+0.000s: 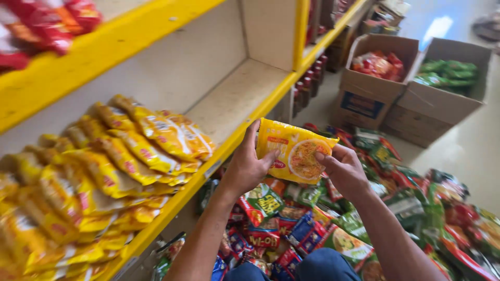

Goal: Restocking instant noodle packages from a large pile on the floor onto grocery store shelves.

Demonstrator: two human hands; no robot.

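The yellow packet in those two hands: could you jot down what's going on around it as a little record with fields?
Held item: yellow noodle packet, gripped at both ends
Left hand: on the packet's left edge
Right hand: on the packet's right edge
Shelf: yellow-edged, with a stack of similar yellow packets at its left and bare board to the right
Floor: heap of mixed snack packets, red, green and blue
Behind: two open cardboard boxes, one with red packs, one with green

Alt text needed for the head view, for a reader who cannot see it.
Both hands, left hand and right hand, hold a yellow noodle packet beside a yellow shelf stacked with matching packets. Mixed snack packets cover the floor, with two open cardboard boxes behind.
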